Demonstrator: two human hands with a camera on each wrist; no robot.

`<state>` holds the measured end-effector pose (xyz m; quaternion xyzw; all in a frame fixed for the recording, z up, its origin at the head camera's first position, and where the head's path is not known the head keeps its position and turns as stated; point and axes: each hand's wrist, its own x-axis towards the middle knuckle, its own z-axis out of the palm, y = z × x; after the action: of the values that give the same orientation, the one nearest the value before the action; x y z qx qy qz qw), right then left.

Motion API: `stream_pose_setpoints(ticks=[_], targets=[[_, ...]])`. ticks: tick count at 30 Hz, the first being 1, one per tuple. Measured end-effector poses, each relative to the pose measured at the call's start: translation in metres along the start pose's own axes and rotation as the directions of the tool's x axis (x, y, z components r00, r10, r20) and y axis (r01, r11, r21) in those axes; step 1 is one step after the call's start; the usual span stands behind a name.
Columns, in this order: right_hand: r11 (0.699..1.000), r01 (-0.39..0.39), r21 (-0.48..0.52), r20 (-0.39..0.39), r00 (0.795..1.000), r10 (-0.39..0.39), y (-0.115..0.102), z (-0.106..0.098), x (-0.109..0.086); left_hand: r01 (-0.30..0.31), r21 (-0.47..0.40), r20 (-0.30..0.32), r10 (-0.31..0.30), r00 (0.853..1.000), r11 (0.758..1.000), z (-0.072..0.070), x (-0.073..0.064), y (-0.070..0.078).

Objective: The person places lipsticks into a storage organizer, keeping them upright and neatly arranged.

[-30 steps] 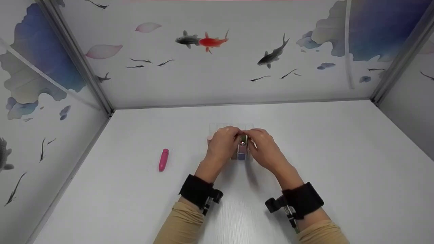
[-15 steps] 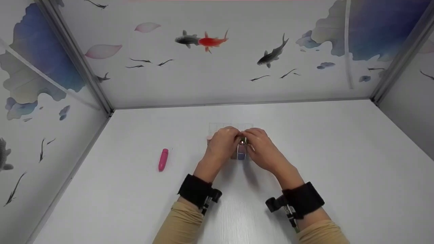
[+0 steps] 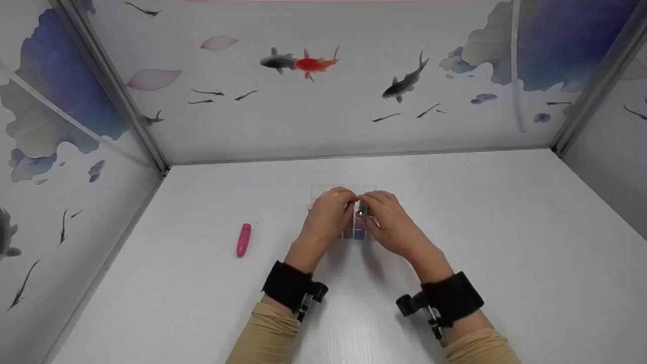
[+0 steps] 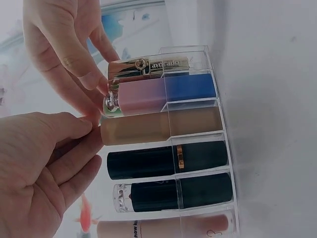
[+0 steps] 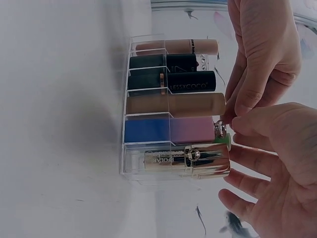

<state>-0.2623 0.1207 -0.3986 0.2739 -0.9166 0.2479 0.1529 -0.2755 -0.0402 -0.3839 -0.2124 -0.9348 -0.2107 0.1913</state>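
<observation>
A clear compartmented holder (image 5: 133, 161) stands on the table with several cosmetic tubes upright in it. In the right wrist view I see a gold-capped tube (image 5: 213, 161), a pink-and-blue tube (image 5: 190, 130) and a brown tube (image 5: 195, 104). Behind the gold cap shows a bit of green (image 5: 224, 141). My left hand (image 3: 326, 217) is at the tops of the tubes, thumb and fingertips together beside the brown one. My right hand (image 3: 395, 222) has its fingertips at the gold and pink-and-blue tubes' tops. The fingertips nearly meet; anything pinched there is hidden.
A pink tube (image 3: 243, 240) lies on the white table (image 3: 151, 303), left of the hands. Dark tubes (image 4: 143, 162) and a pale pink tube (image 4: 163, 227) fill other compartments. Printed panels (image 3: 343, 121) enclose the table at the back and sides.
My left hand and wrist have shifted slightly left, baring more of the holder's front between the hands. The right hand stays nearly in place.
</observation>
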Motion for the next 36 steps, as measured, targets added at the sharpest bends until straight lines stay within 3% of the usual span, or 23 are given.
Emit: stream_pose_setpoints(ticks=[14, 23, 30, 36], targets=[[0.999, 0.018, 0.034, -0.041, 0.999, -0.016, 0.002, 0.004, -0.005, 0.031, -0.036, 0.001, -0.031, 1.0, 0.999, -0.006, -0.012, -0.005], [0.999, 0.028, 0.041, -0.067, 0.997, -0.025, -0.011, 0.004, -0.001, 0.027, -0.049, -0.046, -0.029, 0.999, 0.998, -0.026, -0.014, -0.01], [0.996, 0.056, 0.068, -0.102, 0.994, -0.049, -0.028, 0.008, 0.003, 0.023, 0.002, -0.136, -0.022, 0.99, 1.0, -0.047, -0.025, -0.032], [0.992, 0.115, 0.055, -0.105, 0.989, -0.109, -0.044, 0.013, 0.005, 0.134, 0.029, -0.114, -0.13, 0.985, 0.991, -0.07, -0.04, -0.062]])
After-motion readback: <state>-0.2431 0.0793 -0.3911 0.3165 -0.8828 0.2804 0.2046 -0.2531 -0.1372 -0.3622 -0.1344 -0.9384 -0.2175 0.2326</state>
